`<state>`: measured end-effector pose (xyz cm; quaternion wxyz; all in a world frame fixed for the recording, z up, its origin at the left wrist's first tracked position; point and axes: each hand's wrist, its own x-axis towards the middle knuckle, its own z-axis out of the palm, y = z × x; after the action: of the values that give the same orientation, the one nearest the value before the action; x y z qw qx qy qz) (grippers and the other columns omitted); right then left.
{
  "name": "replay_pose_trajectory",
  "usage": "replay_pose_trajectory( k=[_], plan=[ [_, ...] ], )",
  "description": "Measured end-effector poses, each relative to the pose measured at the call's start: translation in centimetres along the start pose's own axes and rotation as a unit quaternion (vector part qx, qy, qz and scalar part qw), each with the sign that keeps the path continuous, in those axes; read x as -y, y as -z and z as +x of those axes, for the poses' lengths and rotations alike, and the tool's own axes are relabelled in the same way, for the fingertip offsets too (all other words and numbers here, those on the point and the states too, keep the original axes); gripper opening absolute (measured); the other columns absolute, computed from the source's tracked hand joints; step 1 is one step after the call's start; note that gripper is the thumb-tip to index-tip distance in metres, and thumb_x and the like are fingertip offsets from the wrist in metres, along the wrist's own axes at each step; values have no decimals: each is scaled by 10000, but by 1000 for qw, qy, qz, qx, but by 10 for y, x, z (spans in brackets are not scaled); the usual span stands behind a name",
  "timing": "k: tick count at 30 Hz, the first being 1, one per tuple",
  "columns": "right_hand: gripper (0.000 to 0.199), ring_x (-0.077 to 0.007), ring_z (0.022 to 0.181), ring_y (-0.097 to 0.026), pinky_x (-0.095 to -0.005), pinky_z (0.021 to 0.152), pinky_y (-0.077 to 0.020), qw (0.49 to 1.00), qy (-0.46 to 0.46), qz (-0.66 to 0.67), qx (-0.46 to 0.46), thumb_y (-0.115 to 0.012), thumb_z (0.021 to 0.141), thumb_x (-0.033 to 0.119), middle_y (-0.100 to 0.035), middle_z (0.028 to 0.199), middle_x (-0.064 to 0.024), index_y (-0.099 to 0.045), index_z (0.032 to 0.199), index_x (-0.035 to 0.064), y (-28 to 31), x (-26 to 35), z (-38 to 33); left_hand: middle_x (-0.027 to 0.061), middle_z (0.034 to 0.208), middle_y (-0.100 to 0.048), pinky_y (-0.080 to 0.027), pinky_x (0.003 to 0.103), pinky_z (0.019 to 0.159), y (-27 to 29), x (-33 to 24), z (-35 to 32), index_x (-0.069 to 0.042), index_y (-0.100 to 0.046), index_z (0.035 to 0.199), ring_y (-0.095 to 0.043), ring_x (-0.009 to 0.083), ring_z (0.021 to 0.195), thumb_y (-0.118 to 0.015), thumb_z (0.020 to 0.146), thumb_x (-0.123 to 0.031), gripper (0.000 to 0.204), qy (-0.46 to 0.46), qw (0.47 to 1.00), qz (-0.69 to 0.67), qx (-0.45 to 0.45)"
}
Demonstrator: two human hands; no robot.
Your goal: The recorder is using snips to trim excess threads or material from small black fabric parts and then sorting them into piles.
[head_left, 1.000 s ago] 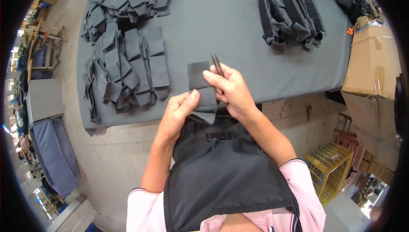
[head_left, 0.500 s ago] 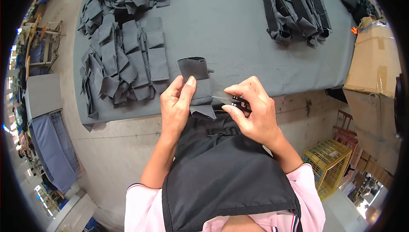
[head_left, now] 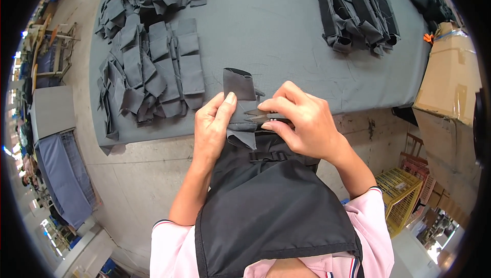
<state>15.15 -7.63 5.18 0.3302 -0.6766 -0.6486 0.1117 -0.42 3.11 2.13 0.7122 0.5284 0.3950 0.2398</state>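
Observation:
My left hand (head_left: 212,124) is closed on a folded strip of dark grey fabric (head_left: 239,85), thumb on top, near the table's front edge. The strip's upper end stands out beyond my thumb as an open fold, and its lower end hangs toward my apron. In my right hand (head_left: 304,119) is a pair of thread snips (head_left: 261,116), gripped between thumb and fingers. Their pointed blades are parted and lie over the right side of the strip. Whether a thread is between the blades I cannot make out.
Piles of grey fabric strips (head_left: 162,63) lie on the left of the cloth-covered table (head_left: 261,27). A bundle of similar pieces with black bands (head_left: 358,15) is at the far right. Cardboard boxes (head_left: 447,73) stand right of the table, a yellow crate (head_left: 396,196) below them.
My right hand has moved left and slightly up, bringing the snips onto the strip; the blades now show apart. The strip's upper end has shifted a little to the right.

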Motion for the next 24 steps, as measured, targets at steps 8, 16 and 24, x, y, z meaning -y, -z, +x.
replay_pose_trajectory(
  k=[8,16,24],
  plan=[
    [197,-56,548,-395,-176,473,-321,674,-224,700,-75,-657,771,14,-465,892,-43,-559,941,-8,-14,-7,-18,-93,702,-432,-276,166,545,3,5,4,-50,-502,719,-344,-4,646,-539,925,-137,226,20,999,-25,-1],
    [242,-142,539,-482,-255,572,-389,983,-112,132,-64,-744,665,54,-507,706,-25,-627,875,34,-6,7,-21,-88,702,-432,-268,172,539,-4,1,6,-40,-513,732,-339,0,641,-547,928,-141,223,-8,1000,-2,-14],
    [239,-196,516,-530,-302,473,-422,996,-31,-11,-81,-735,683,130,-497,752,-37,-599,869,66,-11,9,-20,-86,687,-420,-255,179,530,1,9,7,-43,-511,727,-324,8,631,-545,929,-146,229,-4,1000,10,-7]
  ],
)
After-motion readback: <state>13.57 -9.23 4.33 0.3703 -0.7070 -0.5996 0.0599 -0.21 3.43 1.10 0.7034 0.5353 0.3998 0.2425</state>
